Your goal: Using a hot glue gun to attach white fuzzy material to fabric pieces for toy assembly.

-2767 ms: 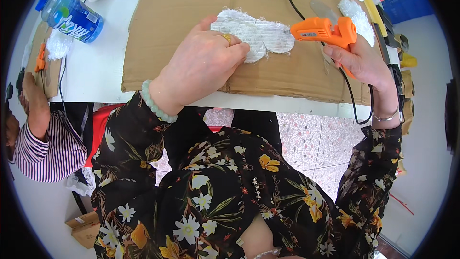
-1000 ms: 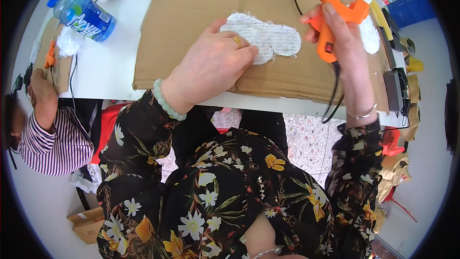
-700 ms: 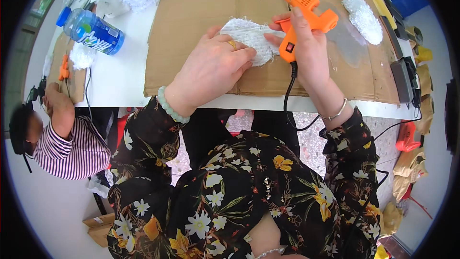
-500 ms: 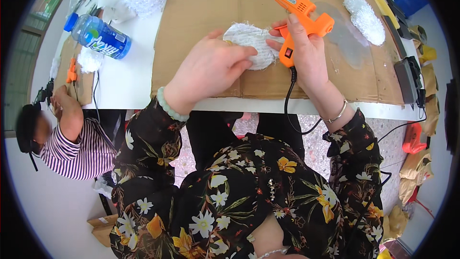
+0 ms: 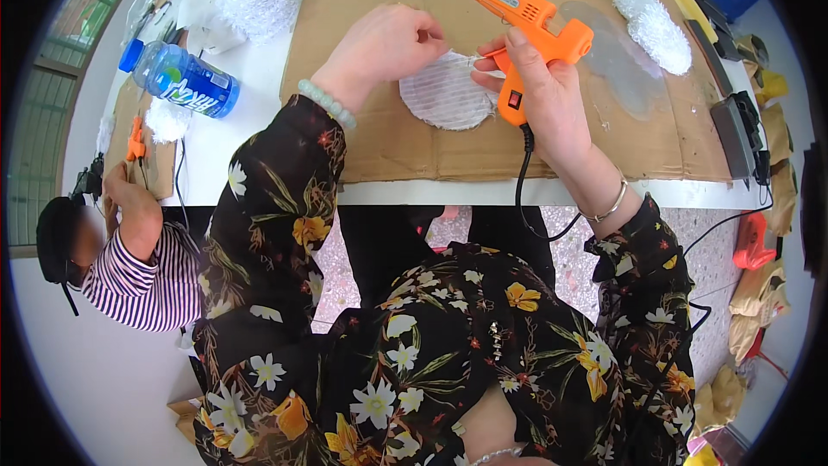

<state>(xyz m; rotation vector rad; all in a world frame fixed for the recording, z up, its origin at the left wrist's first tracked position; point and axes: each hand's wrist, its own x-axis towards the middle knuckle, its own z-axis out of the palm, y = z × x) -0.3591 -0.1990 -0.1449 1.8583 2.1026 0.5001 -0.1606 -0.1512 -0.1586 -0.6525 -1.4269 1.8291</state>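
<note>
A: While the right hand (image 5: 539, 95) wraps the handle of the orange glue gun (image 5: 528, 26), where does the nozzle point?

B: Toward the table's far edge and to the left, over the top rim of the white oval piece (image 5: 447, 91). Right grip clamped on the gun; its black cord (image 5: 523, 181) drops off the near edge.

A: Left hand?

B: Left hand (image 5: 384, 45) is curled, fingertips pinched together at the piece's upper edge, just beside the nozzle. Grip closed on the rim of the white piece, as far as shows. Pale bead bracelet (image 5: 326, 103) at the wrist.

A: Where does the piece lie?

B: Flat on the brown cardboard sheet (image 5: 388, 138), which covers the middle of the table (image 5: 233, 155), nearer its near edge than its far one.

A: Around it?

B: Fluffy white pad (image 5: 653, 28) toward the far right corner of the cardboard, well apart. Clear round disc (image 5: 617, 65) between pad and gun. Blue-capped water bottle (image 5: 181, 79) lying on its side at the left end. White fluffy heap (image 5: 256, 0) at the far left.

A: Anyone else?

B: A person in a striped sleeve (image 5: 147, 280) at the left end, hand raised to the table's edge beside a second small orange tool (image 5: 135, 138).
</note>
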